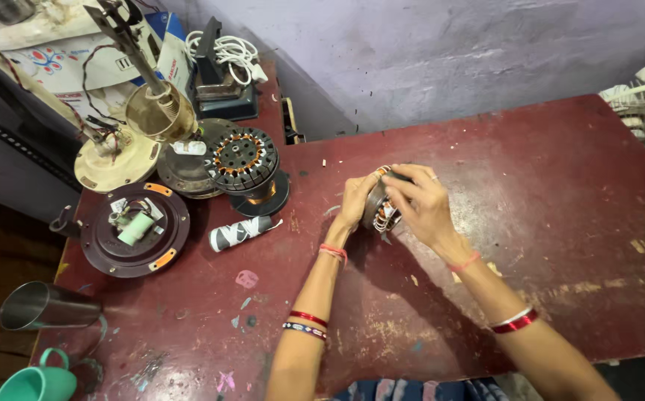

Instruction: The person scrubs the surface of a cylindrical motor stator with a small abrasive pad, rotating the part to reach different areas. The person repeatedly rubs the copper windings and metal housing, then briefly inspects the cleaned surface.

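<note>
While both hands work at mid-desk [530, 186], the left hand [356, 202] and right hand [420, 204] each keep a closed grip on a small motor coil [382, 212], held just above the red surface. A second coil [246, 160] stands well apart.

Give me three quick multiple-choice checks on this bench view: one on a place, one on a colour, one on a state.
1. Where does the black-and-white roll lie?
A. left of the hands
B. right of the hands
C. on the floor

2. What colour is the mug at the bottom left?
A. red
B. teal green
C. yellow

3. How is the small wound stator held?
A. lying untouched
B. in one hand only
C. between both hands

Answers: 1 A, it rests on the maroon table beside the bigger stator. 2 B, its handle and rim show teal. 3 C, the left hand and right hand both grip it.
</note>
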